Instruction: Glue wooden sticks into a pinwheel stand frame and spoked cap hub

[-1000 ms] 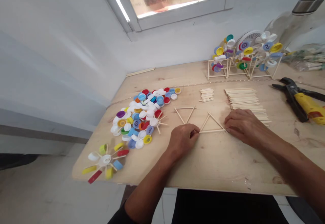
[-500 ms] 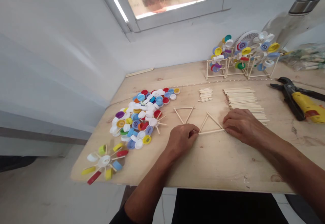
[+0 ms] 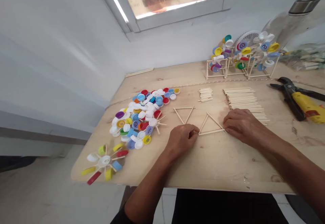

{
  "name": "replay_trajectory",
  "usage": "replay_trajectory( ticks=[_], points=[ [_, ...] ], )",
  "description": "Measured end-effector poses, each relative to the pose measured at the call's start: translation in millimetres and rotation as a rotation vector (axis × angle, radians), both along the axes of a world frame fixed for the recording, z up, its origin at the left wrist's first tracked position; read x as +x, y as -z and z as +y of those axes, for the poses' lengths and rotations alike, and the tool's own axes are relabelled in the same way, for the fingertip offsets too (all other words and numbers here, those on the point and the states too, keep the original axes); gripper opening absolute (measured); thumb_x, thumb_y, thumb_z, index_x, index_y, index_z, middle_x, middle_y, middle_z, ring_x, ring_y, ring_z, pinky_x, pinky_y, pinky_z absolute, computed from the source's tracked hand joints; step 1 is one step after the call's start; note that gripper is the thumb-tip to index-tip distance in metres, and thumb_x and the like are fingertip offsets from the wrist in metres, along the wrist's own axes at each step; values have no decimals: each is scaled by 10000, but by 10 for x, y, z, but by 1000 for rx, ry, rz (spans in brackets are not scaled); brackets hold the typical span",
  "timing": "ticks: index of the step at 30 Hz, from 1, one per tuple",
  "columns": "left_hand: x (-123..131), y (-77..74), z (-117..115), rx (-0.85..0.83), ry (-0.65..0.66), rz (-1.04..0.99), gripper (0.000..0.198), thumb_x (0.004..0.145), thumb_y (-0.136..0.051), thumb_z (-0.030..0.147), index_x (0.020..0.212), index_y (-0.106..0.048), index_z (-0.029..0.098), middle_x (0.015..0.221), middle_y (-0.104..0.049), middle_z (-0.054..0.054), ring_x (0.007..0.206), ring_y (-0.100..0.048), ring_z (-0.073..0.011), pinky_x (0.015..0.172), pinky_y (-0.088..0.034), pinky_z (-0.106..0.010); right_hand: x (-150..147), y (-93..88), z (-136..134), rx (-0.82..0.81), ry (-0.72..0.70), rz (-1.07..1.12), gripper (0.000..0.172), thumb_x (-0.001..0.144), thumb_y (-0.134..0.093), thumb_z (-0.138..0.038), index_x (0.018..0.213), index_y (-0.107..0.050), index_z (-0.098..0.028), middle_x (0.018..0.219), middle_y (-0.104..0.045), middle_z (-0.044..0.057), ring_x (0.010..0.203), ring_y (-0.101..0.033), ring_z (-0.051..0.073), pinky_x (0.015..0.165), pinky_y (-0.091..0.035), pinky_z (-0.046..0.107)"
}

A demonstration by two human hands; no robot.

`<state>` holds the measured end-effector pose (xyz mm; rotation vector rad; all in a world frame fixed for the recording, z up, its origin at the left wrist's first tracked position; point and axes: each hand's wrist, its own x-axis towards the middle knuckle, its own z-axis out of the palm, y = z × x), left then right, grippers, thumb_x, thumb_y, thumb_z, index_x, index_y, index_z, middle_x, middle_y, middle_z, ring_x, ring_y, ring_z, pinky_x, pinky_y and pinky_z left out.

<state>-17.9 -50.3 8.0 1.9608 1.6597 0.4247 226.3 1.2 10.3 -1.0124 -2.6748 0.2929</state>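
Observation:
A triangle of thin wooden sticks (image 3: 212,132) lies flat on the wooden table (image 3: 203,166). At its lower left corner, the fingertips of my left hand (image 3: 183,139) are closed on the stick end. My right hand (image 3: 238,125) pinches the lower right corner, its fingers bent together. A second stick triangle (image 3: 184,108) rests just beyond my left hand, its point partly hidden behind the knuckles. Past my right hand lies a row of long sticks (image 3: 241,97), and a small pile of short sticks (image 3: 205,94) sits left of that.
Colourful bottle caps (image 3: 142,115) cover the table's left side. A cap-tipped spoked wheel (image 3: 104,161) lies by the front left edge. Cap wheels on stick frames (image 3: 241,56) stand at the back. Pliers (image 3: 286,88) and a yellow glue gun (image 3: 308,107) lie at right.
Both hands keep almost the same places at the triangle's lower corners. Its bottom stick has shifted very slightly at the left end; nothing else visibly moves.

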Motion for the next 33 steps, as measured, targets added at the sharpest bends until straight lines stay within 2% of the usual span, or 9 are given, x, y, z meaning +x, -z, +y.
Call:
replay_trajectory(
  ticks=[10, 27, 33],
  points=[
    [-12, -12, 7, -37, 21, -12, 239, 725, -552, 154, 907, -699, 203, 705, -681, 7, 661, -599, -136, 619, -424, -227, -1, 1, 12, 0, 2, 14, 212, 884, -466, -215, 749, -630, -208, 860, -662, 41, 847, -549, 184, 771, -329, 351],
    [0, -8, 7, -13, -3, -7, 251, 771, -508, 133, 895, -712, 214, 796, -719, -10, 713, -625, -147, 693, -459, -248, 7, 10, 5, -9, 7, 20, 180, 858, -492, -196, 746, -631, -217, 868, -657, 28, 867, -547, 185, 787, -324, 350],
    [4, -6, 10, -15, -4, -11, 211, 792, -525, 189, 890, -710, 215, 814, -720, -12, 737, -630, -155, 684, -460, -248, 10, 5, 8, 11, 8, 21, 194, 866, -485, -213, 749, -640, -220, 868, -661, 32, 863, -548, 186, 778, -328, 352]
  ],
)
